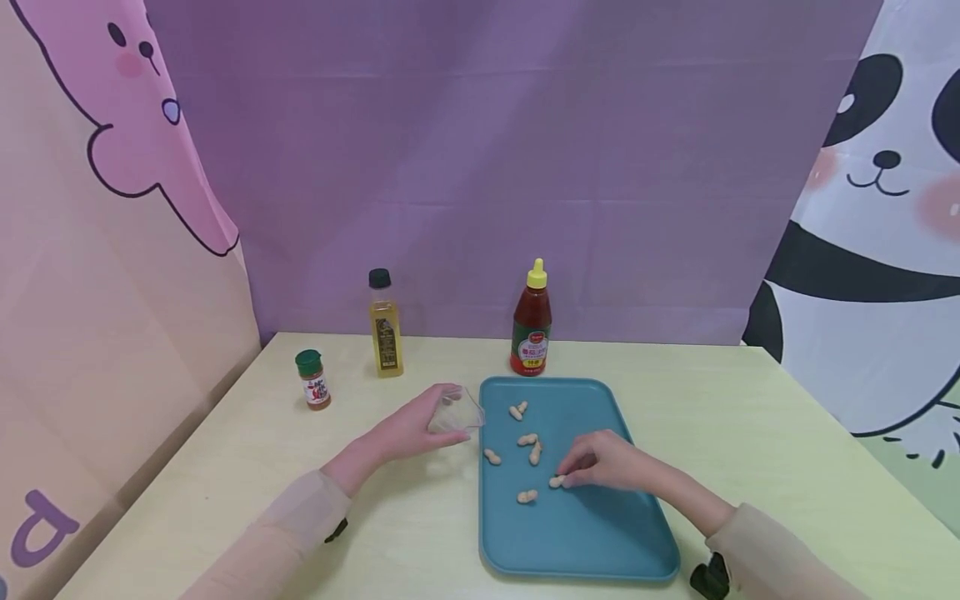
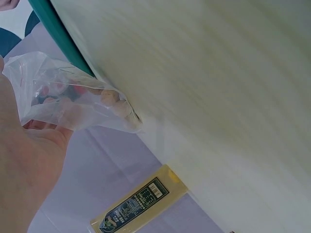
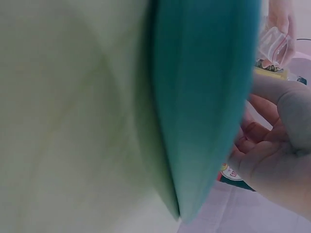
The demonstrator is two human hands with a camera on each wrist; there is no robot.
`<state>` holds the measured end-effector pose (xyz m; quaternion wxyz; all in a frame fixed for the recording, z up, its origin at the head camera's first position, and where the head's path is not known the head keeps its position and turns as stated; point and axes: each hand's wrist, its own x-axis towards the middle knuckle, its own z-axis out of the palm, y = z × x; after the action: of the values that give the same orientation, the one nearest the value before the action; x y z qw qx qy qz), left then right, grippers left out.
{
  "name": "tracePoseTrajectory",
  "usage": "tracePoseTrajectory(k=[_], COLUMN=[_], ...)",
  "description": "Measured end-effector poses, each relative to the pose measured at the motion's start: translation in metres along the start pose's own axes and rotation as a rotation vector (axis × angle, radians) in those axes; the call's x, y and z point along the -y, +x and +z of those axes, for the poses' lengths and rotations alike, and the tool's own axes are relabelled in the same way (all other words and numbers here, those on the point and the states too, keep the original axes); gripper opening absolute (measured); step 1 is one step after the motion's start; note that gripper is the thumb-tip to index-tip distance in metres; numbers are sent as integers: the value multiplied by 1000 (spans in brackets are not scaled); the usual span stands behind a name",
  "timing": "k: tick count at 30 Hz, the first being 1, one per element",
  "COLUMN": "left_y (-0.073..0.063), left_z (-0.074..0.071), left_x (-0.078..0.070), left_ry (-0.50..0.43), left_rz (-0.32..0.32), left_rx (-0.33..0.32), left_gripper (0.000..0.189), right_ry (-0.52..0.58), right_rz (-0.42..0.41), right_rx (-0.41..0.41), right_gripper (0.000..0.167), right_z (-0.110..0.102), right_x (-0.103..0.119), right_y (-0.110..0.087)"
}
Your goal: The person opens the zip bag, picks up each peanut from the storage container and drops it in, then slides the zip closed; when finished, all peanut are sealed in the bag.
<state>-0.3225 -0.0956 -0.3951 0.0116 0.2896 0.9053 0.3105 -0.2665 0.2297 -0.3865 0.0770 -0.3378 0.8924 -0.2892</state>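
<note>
A clear plastic zip bag (image 1: pixel 456 412) is held in my left hand (image 1: pixel 408 429), just past the left edge of the blue tray (image 1: pixel 577 546). In the left wrist view a few peanuts (image 2: pixel 111 98) show in the bottom of the bag. My right hand (image 1: pixel 611 461) is over the tray and pinches a peanut (image 1: pixel 556 482) between thumb and fingers, close to the tray's surface. Several other unshelled peanuts lie scattered on the tray, among them one peanut (image 1: pixel 527 497) near the right hand and another peanut (image 1: pixel 492 457) by the left edge.
Behind the tray stands a red sauce bottle (image 1: pixel 532 329) with a yellow cap. An oil bottle (image 1: pixel 386 333) with a black cap and a small green-lidded spice jar (image 1: pixel 313 381) stand to the left on the pale table (image 1: pixel 405 525). A purple cloth (image 1: pixel 480 167) hangs behind.
</note>
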Motion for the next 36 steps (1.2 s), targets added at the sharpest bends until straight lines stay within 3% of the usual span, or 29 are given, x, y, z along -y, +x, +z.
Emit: tracePoseTrajectory(k=[11,21,36], left_y=[-1,-2,0], left_z=[1,1,2], left_x=[2,1,1], left_ry=[-14,-19,-7], left_rz=[10,-9,27], left_rx=[2,4,-5], left_gripper=[79,80,80], right_ry=[4,-38,-82], right_rz=[88,86,46], right_rx=[-9,-54,-197], right_gripper=[11,13,17], right_z=[-1,-11,-21], right_x=[-4,3,25], right_y=[-3,-1,30])
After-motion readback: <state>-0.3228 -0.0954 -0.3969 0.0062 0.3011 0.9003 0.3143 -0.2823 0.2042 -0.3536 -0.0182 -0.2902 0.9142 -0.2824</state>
